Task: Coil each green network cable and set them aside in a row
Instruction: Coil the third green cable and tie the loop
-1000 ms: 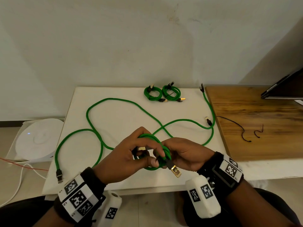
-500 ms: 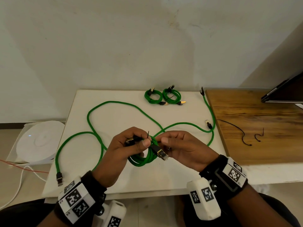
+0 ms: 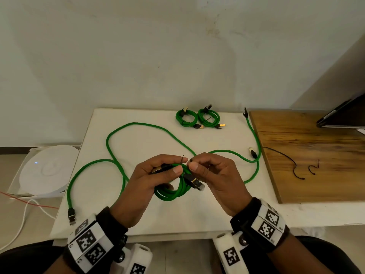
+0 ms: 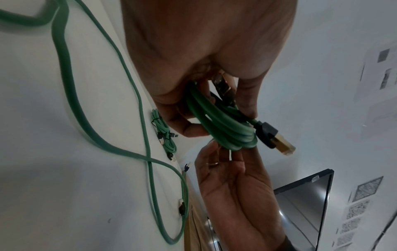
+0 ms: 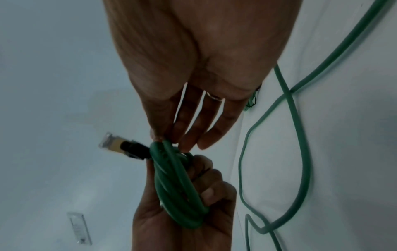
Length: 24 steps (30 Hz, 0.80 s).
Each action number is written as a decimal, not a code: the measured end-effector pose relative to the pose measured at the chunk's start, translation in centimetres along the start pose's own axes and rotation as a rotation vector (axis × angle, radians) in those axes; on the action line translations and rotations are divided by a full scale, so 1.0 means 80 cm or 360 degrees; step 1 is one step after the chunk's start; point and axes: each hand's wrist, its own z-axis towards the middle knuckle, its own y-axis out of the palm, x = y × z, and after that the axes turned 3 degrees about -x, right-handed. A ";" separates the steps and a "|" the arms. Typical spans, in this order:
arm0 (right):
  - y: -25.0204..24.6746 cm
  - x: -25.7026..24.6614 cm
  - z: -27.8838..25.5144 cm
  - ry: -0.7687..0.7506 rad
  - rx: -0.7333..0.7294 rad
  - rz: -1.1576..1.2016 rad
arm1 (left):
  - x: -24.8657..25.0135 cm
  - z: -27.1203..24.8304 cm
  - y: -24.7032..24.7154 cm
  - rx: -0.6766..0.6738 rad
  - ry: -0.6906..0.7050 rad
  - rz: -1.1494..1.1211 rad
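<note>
My left hand (image 3: pixel 177 166) grips a small coiled green cable (image 3: pixel 171 193) above the white table (image 3: pixel 138 218); its gold connector (image 3: pixel 197 184) juts to the right. At the coil's top, my right hand (image 3: pixel 193 163) pinches a thin black tie (image 3: pixel 183 158) between thumb and forefinger. In the left wrist view the coil (image 4: pixel 225 130) sits between thumb and fingers. In the right wrist view my fingertips (image 5: pixel 182 144) meet the coil (image 5: pixel 178 186). Two tied coils (image 3: pixel 186 120) (image 3: pixel 209 119) lie side by side at the back. A long loose green cable (image 3: pixel 136 124) sprawls across the table.
A second loose green cable (image 3: pixel 254 135) runs along the wooden board (image 3: pixel 316 147) at the right, where two black ties (image 3: pixel 286 162) (image 3: pixel 314 168) lie. A dark screen (image 3: pixel 343 115) stands at far right. A white round device (image 3: pixel 47 171) and wires lie left, on the floor.
The coil has moved slightly up and left in my left hand. My right hand has let go of the coil's side and now pinches the tie at its top.
</note>
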 end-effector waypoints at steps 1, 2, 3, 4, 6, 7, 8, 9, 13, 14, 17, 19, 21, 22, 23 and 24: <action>0.002 0.001 -0.001 -0.0031 0.0027 -0.0007 | 0.002 0.000 0.001 -0.0009 -0.0006 -0.0015; 0.003 0.001 -0.001 -0.0052 0.0052 -0.0008 | 0.004 0.000 0.001 -0.0022 -0.0017 -0.0040; 0.005 0.001 -0.001 -0.0065 0.0070 -0.0014 | 0.006 0.000 0.002 -0.0031 -0.0035 -0.0067; 0.006 0.001 -0.001 -0.0072 0.0078 -0.0031 | 0.006 0.000 0.002 -0.0036 -0.0056 -0.0089; 0.009 0.000 -0.002 -0.0079 0.0087 -0.0064 | 0.005 -0.001 0.001 -0.0038 -0.0088 -0.0104; 0.011 -0.001 -0.002 -0.0084 0.0101 -0.0066 | 0.005 -0.002 0.001 -0.0041 -0.0096 -0.0106; 0.013 -0.001 -0.003 -0.0091 0.0119 -0.0066 | 0.005 -0.002 0.001 -0.0042 -0.0103 -0.0109; 0.014 -0.002 -0.003 -0.0102 0.0138 -0.0066 | 0.005 -0.002 0.001 -0.0043 -0.0113 -0.0113; 0.017 -0.003 -0.004 -0.0145 0.0162 -0.0086 | 0.002 -0.002 -0.003 -0.0067 -0.0143 -0.0158; 0.017 -0.004 -0.004 -0.0141 0.0158 -0.0088 | 0.001 -0.001 -0.004 -0.0073 -0.0168 -0.0182; 0.015 -0.002 -0.003 -0.0123 0.0152 -0.0112 | -0.001 -0.001 -0.006 -0.0069 -0.0250 -0.0247; 0.015 -0.001 -0.003 -0.0125 0.0142 -0.0167 | -0.001 0.000 -0.007 -0.0078 -0.0278 -0.0255; 0.014 0.000 -0.004 -0.0132 0.0122 -0.0191 | 0.002 0.000 -0.006 -0.0078 -0.0288 -0.0237; 0.014 0.000 -0.004 -0.0134 0.0115 -0.0194 | 0.004 0.000 -0.005 -0.0081 -0.0287 -0.0232; 0.013 0.000 -0.004 -0.0132 0.0114 -0.0192 | 0.004 0.000 -0.005 -0.0087 -0.0284 -0.0228; 0.013 0.000 -0.004 -0.0129 0.0115 -0.0186 | 0.004 0.000 -0.005 -0.0090 -0.0281 -0.0221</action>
